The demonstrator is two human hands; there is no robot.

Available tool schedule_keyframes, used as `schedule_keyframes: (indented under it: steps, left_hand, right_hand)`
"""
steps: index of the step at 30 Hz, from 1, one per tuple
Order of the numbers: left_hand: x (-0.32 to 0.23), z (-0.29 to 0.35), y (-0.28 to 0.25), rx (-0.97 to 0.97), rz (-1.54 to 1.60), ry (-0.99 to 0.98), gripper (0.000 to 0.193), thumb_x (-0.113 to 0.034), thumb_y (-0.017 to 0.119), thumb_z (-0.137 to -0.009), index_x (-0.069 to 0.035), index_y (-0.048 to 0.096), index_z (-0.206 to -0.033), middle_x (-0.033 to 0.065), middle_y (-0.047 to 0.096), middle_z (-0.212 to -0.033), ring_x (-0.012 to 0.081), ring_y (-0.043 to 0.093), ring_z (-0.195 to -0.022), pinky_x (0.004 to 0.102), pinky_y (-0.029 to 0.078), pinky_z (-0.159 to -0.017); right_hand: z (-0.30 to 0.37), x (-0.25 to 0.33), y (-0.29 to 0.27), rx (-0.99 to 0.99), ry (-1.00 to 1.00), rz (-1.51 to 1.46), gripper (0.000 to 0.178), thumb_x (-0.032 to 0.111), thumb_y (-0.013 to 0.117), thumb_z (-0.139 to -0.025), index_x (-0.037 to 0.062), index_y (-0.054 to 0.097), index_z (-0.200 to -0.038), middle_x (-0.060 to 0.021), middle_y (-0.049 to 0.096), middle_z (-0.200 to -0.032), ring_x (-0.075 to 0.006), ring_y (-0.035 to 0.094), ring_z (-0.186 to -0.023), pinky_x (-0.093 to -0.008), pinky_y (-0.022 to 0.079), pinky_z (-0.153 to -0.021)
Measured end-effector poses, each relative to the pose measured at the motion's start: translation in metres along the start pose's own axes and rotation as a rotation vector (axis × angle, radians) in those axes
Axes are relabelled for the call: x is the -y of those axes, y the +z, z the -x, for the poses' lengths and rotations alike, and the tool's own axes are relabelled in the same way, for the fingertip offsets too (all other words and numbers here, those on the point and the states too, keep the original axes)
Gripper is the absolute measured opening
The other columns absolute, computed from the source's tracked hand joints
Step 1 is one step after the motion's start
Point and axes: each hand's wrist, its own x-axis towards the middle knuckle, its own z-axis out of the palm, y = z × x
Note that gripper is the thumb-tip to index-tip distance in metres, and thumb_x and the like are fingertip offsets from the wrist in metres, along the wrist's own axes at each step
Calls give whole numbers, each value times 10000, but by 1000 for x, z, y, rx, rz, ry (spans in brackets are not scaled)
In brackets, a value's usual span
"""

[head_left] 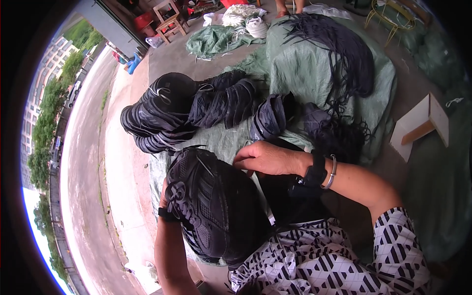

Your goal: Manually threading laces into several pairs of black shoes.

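Note:
A thick stack of black shoe uppers (211,201), with laces and mesh on the outermost one, rests against my lap. My left hand (163,195) is wrapped round the left side of this stack, its fingers mostly hidden behind it. At the stack's upper right edge is my right hand (265,157), fingers bent and tips close together; what they pinch, if anything, is hidden. Below that hand, a pale narrow strip (263,196) runs down beside the stack toward my patterned clothing.
Tied bundles of black uppers (162,108) lie ahead on green sheeting (206,142). A single rolled bundle (270,118) sits nearer the middle. Dark loose strips (339,49) drape over a green-covered heap (290,64). At right stands an open cardboard piece (423,123); a wooden chair (168,22) is far back.

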Motion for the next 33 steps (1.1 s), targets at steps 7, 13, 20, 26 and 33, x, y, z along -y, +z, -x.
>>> schedule_keyframes:
  steps: [7, 13, 20, 26, 33]
  left_hand:
    - [18, 1, 1, -18, -18, 9, 355, -219, 511, -941, 33, 548, -1188, 101, 628, -1104, 179, 623, -961, 284, 498, -833]
    - [33, 9, -2, -37, -21, 22, 351, -219, 513, -941, 31, 550, -1185, 99, 628, -1102, 176, 623, -958, 281, 498, -830]
    - [74, 55, -11, -74, -24, 51, 348, -218, 514, -941, 28, 553, -1183, 98, 629, -1100, 173, 623, -955, 278, 497, -826]
    - [43, 7, -11, -107, -28, 89, 344, -218, 516, -941, 26, 555, -1181, 97, 630, -1099, 170, 623, -953, 275, 497, -823]
    - [46, 11, -30, -100, -26, 140, 341, -217, 517, -940, 24, 558, -1178, 95, 630, -1096, 167, 623, -950, 272, 497, -819]
  right_hand:
    - [-14, 23, 23, -59, -202, 326, 460, 291, 607, -872, -36, 528, -1185, -184, 614, -1097, -268, 590, -1041, -342, 447, -903]
    - [-16, 20, 23, 40, -226, 273, 559, 403, 600, -879, -13, 502, -1240, -178, 596, -1160, -289, 566, -1101, -351, 422, -949]
    - [-7, 26, 15, 32, -207, 334, 582, 433, 583, -886, 0, 499, -1264, -183, 596, -1177, -286, 562, -1122, -344, 418, -968]
    - [-17, 39, 18, 52, -62, 449, 486, 365, 617, -867, -8, 554, -1173, -210, 614, -1091, -322, 587, -1044, -362, 446, -904]
    - [-22, 34, 18, -67, -267, 657, 307, 196, 660, -775, 10, 586, -1008, -197, 634, -861, -340, 635, -862, -417, 471, -752]
